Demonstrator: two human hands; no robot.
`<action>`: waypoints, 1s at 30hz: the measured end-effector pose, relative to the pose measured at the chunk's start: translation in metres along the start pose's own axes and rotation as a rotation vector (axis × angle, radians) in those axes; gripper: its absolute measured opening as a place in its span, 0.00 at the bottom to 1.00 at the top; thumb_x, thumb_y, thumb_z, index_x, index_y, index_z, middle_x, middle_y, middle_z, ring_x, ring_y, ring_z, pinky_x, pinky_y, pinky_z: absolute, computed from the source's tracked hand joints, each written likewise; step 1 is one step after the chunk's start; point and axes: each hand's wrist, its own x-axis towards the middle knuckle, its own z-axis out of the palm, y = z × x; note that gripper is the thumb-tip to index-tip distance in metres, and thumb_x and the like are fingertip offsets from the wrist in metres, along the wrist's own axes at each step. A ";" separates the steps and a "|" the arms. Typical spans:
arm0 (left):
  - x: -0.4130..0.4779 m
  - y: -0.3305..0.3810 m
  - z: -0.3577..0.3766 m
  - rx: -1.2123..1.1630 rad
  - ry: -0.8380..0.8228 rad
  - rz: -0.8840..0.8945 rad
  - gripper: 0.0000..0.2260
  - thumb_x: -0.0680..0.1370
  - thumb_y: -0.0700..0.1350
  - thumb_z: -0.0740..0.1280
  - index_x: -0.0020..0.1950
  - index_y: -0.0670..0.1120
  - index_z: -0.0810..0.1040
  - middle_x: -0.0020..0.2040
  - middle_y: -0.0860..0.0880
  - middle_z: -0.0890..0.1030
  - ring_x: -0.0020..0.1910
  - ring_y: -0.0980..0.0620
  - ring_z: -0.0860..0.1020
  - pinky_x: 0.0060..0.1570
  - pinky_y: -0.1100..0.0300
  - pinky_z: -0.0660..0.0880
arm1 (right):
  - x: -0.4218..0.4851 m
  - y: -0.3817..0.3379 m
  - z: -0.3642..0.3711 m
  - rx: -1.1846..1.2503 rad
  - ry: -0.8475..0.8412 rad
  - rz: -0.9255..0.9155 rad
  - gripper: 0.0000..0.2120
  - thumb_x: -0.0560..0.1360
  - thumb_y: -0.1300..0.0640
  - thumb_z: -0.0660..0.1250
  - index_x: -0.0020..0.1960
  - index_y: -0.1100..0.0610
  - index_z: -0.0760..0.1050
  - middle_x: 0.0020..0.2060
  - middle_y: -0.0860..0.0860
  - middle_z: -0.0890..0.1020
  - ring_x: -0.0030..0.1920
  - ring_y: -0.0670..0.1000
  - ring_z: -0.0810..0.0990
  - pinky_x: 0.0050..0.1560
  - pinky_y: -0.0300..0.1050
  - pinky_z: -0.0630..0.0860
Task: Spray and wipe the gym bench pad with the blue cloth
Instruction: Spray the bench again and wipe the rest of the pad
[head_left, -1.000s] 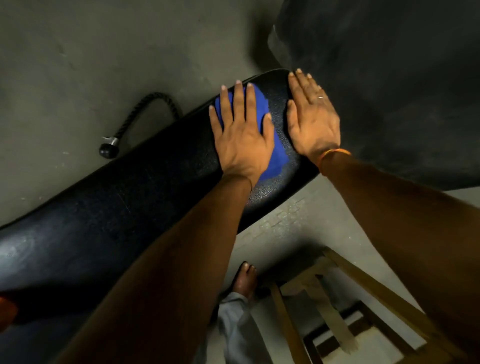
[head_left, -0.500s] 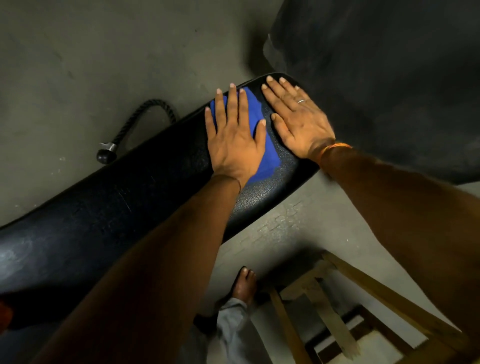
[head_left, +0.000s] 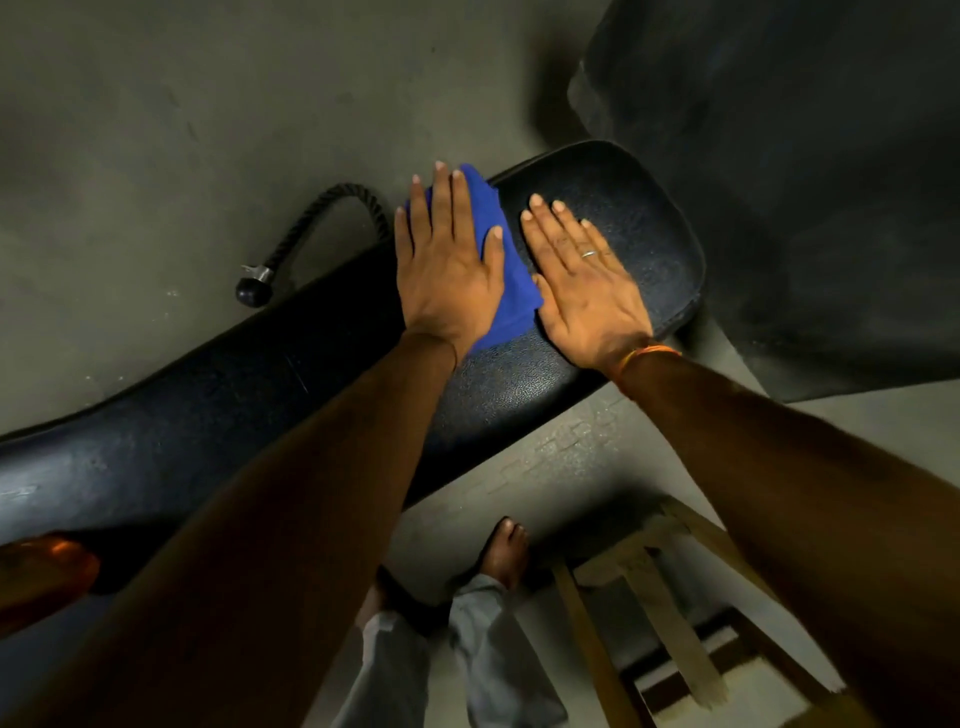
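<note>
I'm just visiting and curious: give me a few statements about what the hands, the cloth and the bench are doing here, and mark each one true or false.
1. The left hand lies flat on the blue cloth. True.
2. The right hand grips a spray bottle. False: it lies flat and open on the bench pad, holding nothing.
3. The cloth lies near the pad's rounded end. True.
4. The black rope lies on top of the pad. False: it lies on the floor beside the pad.
5. The right hand wears a ring. True.

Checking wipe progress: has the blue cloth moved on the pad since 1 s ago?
Yes. The blue cloth slid from the bench pad's rounded end toward its far long edge.
</note>
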 end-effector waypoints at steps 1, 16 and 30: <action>-0.004 0.001 0.000 0.000 0.000 -0.002 0.31 0.85 0.58 0.45 0.83 0.42 0.50 0.84 0.42 0.53 0.83 0.41 0.52 0.80 0.43 0.54 | -0.001 -0.001 0.000 -0.002 0.006 0.001 0.31 0.85 0.49 0.46 0.85 0.59 0.52 0.85 0.55 0.54 0.85 0.55 0.52 0.85 0.54 0.51; -0.028 -0.008 0.004 -0.011 0.041 -0.048 0.29 0.85 0.54 0.46 0.83 0.40 0.51 0.83 0.39 0.52 0.83 0.39 0.52 0.80 0.43 0.53 | -0.003 -0.002 0.002 -0.018 0.016 0.008 0.30 0.85 0.49 0.47 0.86 0.57 0.51 0.85 0.53 0.53 0.85 0.53 0.52 0.85 0.53 0.50; -0.073 -0.078 -0.012 0.028 0.014 -0.057 0.30 0.84 0.54 0.48 0.83 0.39 0.51 0.82 0.37 0.54 0.82 0.37 0.54 0.80 0.42 0.55 | -0.011 -0.070 0.016 0.059 0.008 0.188 0.32 0.85 0.48 0.46 0.86 0.59 0.47 0.86 0.55 0.48 0.86 0.55 0.46 0.85 0.53 0.46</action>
